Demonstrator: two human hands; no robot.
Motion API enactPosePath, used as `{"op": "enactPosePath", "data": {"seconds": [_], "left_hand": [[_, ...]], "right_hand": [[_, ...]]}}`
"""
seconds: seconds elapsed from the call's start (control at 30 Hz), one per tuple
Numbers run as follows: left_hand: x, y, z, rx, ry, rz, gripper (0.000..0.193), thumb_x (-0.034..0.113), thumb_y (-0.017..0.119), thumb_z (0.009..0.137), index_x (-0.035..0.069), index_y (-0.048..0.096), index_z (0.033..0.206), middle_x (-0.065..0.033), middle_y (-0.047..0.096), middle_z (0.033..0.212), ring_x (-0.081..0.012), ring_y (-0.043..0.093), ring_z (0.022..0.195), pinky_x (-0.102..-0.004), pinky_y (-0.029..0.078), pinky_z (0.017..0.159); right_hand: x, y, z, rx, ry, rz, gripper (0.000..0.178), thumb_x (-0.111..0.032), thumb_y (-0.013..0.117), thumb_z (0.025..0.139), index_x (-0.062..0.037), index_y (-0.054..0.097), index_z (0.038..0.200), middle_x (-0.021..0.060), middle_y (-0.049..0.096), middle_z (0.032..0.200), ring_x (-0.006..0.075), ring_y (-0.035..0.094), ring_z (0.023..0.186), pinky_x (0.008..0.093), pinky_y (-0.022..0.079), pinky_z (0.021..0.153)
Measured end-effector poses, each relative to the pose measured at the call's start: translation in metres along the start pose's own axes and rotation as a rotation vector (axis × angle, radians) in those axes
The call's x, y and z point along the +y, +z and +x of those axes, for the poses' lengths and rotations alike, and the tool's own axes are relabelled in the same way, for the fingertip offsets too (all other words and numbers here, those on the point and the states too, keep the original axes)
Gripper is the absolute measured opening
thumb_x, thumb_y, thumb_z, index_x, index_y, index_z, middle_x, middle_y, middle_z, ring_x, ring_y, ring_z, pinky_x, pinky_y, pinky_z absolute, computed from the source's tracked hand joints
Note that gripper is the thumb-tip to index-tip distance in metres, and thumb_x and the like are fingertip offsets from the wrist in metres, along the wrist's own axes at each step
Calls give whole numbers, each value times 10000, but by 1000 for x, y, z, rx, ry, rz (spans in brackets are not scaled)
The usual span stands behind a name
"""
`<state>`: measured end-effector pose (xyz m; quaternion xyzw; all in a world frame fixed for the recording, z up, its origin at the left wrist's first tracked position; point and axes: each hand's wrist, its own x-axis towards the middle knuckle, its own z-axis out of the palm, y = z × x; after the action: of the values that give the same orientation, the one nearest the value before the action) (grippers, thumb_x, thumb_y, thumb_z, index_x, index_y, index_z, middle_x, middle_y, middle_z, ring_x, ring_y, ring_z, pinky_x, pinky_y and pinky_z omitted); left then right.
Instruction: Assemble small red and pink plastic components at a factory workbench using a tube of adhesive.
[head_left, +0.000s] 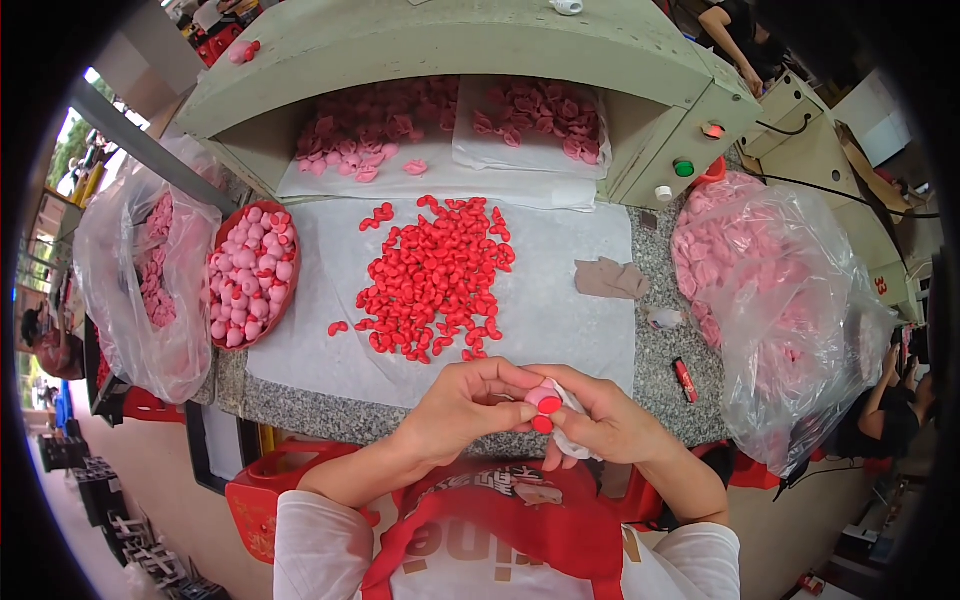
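Just past the table's near edge, my two hands meet around a small pink piece with red parts (pixel 543 400). My left hand (pixel 460 405) is closed, its thumb and fingertips pinching the piece from the left. My right hand (pixel 622 425) is closed around the piece's other side and a crumpled white cloth (pixel 575 405). Fingers hide part of the piece. Beyond my hands, a heap of small curved red pieces (pixel 430 285) lies on a white sheet (pixel 560 345). Left of it, a red oval basket (pixel 281 322) holds round pink pieces with red parts.
A pale green box-like machine (pixel 480 50) with pink pieces inside stands at the back. Clear bags of pink pieces flank the worktop, one at left (pixel 120 320), one at right (pixel 800 330). A grey cloth (pixel 610 279) and a red tube (pixel 685 380) lie on the right.
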<state>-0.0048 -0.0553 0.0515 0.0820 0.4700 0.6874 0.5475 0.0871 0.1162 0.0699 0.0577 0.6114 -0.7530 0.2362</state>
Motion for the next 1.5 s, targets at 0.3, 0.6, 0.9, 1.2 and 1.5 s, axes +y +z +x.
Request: {"op": "enactPosePath", "data": {"seconds": [0.3,0.6,0.9,1.2,1.5], "left_hand": [[-3,-1,-1,3,33,-21,327,-52,567,780,9,445,1077,-129,595,964,-172,598,866,-292,515,757],[3,-1,2,-47,8,-2,423,-46,580,773,35,406,1150,-129,596,957,-164,593,863,-273,511,735],[6,0,5,-46,-35,18,457,-48,577,768,19,465,1206,-126,584,1007,-159,579,898,-293,513,760],[5,-2,4,-57,-40,36,465,-69,573,758,1,459,1203,-140,578,1028,-187,583,924,-319,520,783],[14,3,-1,-71,-23,88,449,-55,587,752,5,476,1183,-124,593,986,-169,595,884,-284,511,767]], "right_hand": [[-1,0,0,-4,-21,-19,499,-33,374,819,-60,319,1314,99,567,931,163,633,648,259,524,563],[-2,1,0,-14,5,15,466,7,338,780,-51,375,1241,96,550,961,163,634,653,265,527,563],[4,-2,0,-9,-17,-14,427,-24,345,800,-51,378,1225,99,548,931,165,634,644,263,525,536],[5,1,-2,8,-35,-52,394,-54,379,825,-52,373,1219,98,545,923,160,630,639,254,519,539],[3,5,-4,27,-71,-115,340,-91,413,864,-66,377,1201,80,555,855,150,632,625,268,505,571]]}}
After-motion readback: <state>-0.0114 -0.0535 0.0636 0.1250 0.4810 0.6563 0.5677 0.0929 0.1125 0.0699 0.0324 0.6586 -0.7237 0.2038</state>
